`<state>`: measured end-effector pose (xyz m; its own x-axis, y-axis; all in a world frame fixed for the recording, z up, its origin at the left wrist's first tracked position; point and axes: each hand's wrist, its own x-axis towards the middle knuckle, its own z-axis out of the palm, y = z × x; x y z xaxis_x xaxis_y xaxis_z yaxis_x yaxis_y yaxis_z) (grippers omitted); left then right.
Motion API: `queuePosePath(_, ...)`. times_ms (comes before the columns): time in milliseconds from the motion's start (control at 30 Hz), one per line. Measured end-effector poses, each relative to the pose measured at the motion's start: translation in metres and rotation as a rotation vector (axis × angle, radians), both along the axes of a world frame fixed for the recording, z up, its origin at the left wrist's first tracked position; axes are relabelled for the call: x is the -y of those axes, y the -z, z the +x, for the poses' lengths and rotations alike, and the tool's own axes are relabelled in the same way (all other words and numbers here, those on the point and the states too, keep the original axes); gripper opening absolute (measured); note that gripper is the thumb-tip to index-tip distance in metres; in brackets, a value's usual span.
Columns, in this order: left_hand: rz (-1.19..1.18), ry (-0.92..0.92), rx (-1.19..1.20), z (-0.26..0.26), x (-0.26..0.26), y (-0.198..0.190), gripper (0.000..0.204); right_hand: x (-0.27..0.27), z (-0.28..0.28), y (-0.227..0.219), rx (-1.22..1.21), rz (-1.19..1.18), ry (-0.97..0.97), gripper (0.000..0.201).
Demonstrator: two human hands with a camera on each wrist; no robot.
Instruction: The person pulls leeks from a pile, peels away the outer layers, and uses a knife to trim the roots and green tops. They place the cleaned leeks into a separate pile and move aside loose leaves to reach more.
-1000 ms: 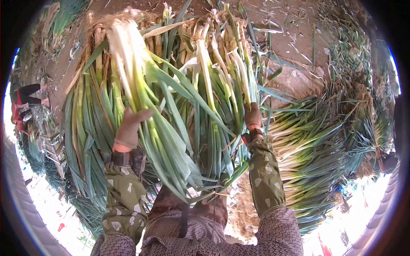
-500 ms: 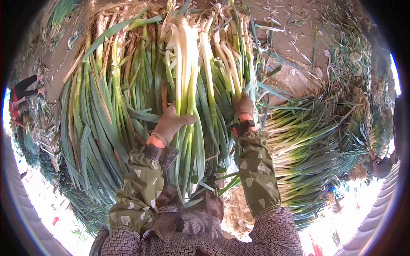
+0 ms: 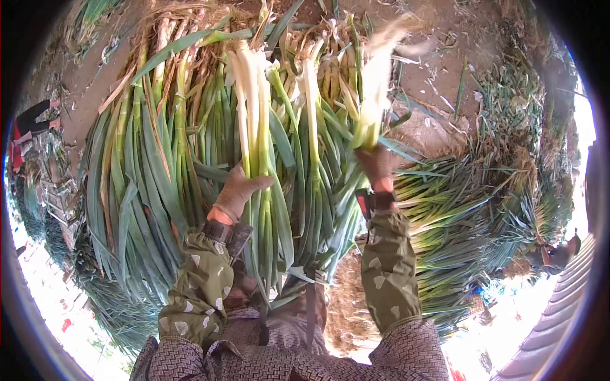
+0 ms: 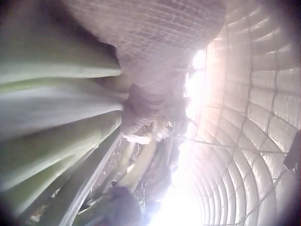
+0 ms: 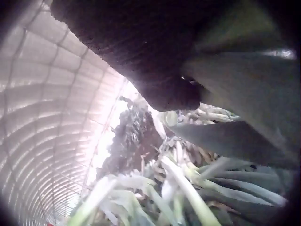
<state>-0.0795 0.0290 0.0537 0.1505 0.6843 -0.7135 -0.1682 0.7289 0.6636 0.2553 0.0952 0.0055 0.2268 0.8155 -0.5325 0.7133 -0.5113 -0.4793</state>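
Observation:
In the head view my gloved left hand (image 3: 238,193) grips a small bunch of long green onions (image 3: 255,114), their white stems pointing away from me. To its right, my gloved right hand (image 3: 376,166) grips another bunch of green onions (image 3: 373,101), whose roots are blurred. Both bunches overlap a broad pile of green onions (image 3: 146,146). Close up in the left wrist view, the glove (image 4: 160,52) wraps leaves (image 4: 56,141) that run off to the left. A dark glove (image 5: 136,52) curls against broad leaves (image 5: 244,89) in the right wrist view.
A second stack of green onions (image 3: 445,235) lies at the right, white ends toward me. Bare soil (image 3: 438,63) with scraps shows beyond the pile. Another person's legs (image 3: 38,117) appear at far left. A ribbed covering (image 5: 42,127) curves overhead.
My left hand has carried its bunch rightward from over the left of the pile, then slightly back left. The right hand's green onions have risen from the pile, their root ends swinging right.

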Motion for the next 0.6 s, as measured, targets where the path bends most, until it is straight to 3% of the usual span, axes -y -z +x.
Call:
queuePosePath(67,0.024,0.019,-0.007,-0.003,0.000,0.000,0.050,0.004,-0.007,0.056,0.111,-0.074,-0.102,0.046)
queuePosePath(100,0.038,0.013,-0.003,-0.004,-0.001,-0.001,0.050,-0.002,-0.029,0.024,0.197,-0.109,-0.157,0.047)
queuePosePath(133,0.046,0.005,-0.003,-0.002,-0.001,-0.005,0.051,0.000,-0.040,0.021,0.163,-0.103,-0.154,0.047)
queuePosePath(367,0.030,0.018,0.064,-0.005,0.003,-0.006,0.053,0.009,-0.081,0.039,0.331,-0.151,-0.097,0.049)
queuePosePath(500,0.048,-0.009,0.086,-0.008,0.005,-0.006,0.051,-0.007,-0.042,0.065,0.272,-0.057,-0.009,0.051)
queuePosePath(567,0.046,0.002,0.055,-0.013,0.007,-0.003,0.051,-0.026,-0.035,0.028,0.336,0.036,0.141,0.056)
queuePosePath(600,0.044,0.009,0.041,-0.014,0.008,-0.002,0.051,-0.032,-0.017,0.029,0.340,0.144,0.098,0.049)
